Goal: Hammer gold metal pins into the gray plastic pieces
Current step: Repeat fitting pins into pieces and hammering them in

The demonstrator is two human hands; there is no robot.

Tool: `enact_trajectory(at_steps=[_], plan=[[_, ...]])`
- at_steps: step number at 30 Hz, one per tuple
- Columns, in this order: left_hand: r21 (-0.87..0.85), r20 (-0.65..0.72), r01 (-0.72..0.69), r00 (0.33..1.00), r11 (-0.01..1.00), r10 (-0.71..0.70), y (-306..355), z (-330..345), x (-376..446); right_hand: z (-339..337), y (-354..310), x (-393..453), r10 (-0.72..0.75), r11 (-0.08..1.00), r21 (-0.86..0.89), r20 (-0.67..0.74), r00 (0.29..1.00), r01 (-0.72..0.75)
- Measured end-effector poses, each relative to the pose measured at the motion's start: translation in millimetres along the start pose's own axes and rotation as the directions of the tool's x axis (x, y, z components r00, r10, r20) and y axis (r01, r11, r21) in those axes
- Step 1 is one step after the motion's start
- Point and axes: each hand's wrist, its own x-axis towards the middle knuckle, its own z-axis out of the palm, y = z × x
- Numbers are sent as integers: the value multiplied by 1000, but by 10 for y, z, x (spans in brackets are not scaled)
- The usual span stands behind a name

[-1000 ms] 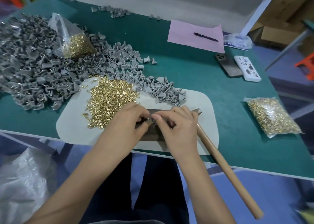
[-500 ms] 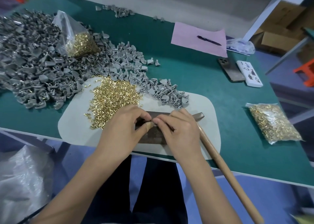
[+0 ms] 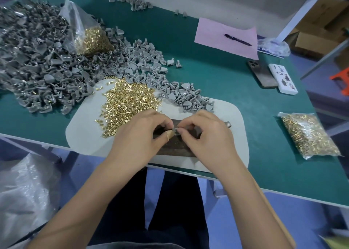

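Observation:
My left hand (image 3: 137,137) and my right hand (image 3: 205,135) meet fingertip to fingertip over a dark metal block (image 3: 177,147). Together they pinch one small gray plastic piece (image 3: 176,130); any pin in it is hidden by my fingers. My left thumb tip is wrapped in tan tape. Loose gold pins (image 3: 128,99) lie heaped on the white mat (image 3: 85,133) just left of my hands. A big pile of gray plastic pieces (image 3: 47,59) spreads across the left of the green table. The hammer's metal head (image 3: 228,124) pokes out behind my right hand, and its wooden handle (image 3: 273,211) runs under my right forearm.
A sealed bag of gold pins (image 3: 309,135) lies at the right and an open bag of pins (image 3: 90,39) on the gray pile. A pink sheet (image 3: 213,35) with a pen, a phone (image 3: 261,75) and a white power bank (image 3: 283,78) sit farther back. A plastic sack (image 3: 24,195) hangs below the table at left.
Both hands stay pinched together over the block, fingertips shifting only slightly. The view has tilted a little, so the hammer handle is now mostly hidden under my right forearm.

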Motion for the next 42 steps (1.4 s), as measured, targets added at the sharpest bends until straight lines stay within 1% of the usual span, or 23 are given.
enact_trajectory(at_steps=[3,7,10,14,16,17,20,23,26,30,32,33,35,37,38,39,40,41,42], plan=[[25,25,-31,999,999,30,6,-29,28,-27,-17,39,-14,1000,-11,71,997,15],[13,34,-59,998,998,58,1,-43,43,-42,-43,69,-45,998,-38,160,986,52],[3,29,-74,997,997,74,-6,-28,38,-48,-83,82,-48,995,-73,179,983,62],[2,34,-73,997,997,73,-11,-20,58,-66,-164,118,-106,975,-170,201,974,141],[4,29,-76,997,997,75,-14,-13,57,-50,-171,112,-123,972,-172,210,970,161],[12,23,-80,997,997,80,-15,-11,53,-39,-166,99,-116,979,-138,207,971,147],[38,4,-89,996,995,89,-7,-4,37,-18,-141,48,-38,999,8,156,987,37],[44,-2,-91,996,995,91,1,-4,41,9,-126,21,26,996,85,107,994,-35],[56,-9,-94,995,994,95,1,-3,34,20,-134,6,44,992,112,70,997,-52],[74,-19,-114,993,991,116,13,0,6,18,-134,-13,43,992,117,62,997,-50],[83,-21,-109,994,991,111,11,1,14,10,-125,-36,43,990,132,25,999,-46],[81,-19,-106,994,991,108,7,2,19,-3,-103,-54,57,988,147,-23,998,-53],[75,-15,-101,995,992,102,6,12,29,-62,3,-115,148,979,162,-154,977,-123],[102,-7,-109,994,989,110,15,21,28,-128,176,-221,314,949,109,-237,919,-296],[125,-2,-117,993,985,118,21,25,30,-154,268,-288,405,911,20,-229,885,-411],[148,2,-125,992,981,127,25,28,34,-172,352,-356,480,857,-105,-190,856,-504],[167,7,-131,991,977,131,30,27,38,-176,412,-420,534,803,-228,-134,835,-550],[181,13,-134,991,974,134,34,21,46,-170,455,-459,562,770,-315,-74,824,-554],[186,20,-135,991,973,134,34,14,52,-164,484,-476,567,765,-353,-27,823,-539]])
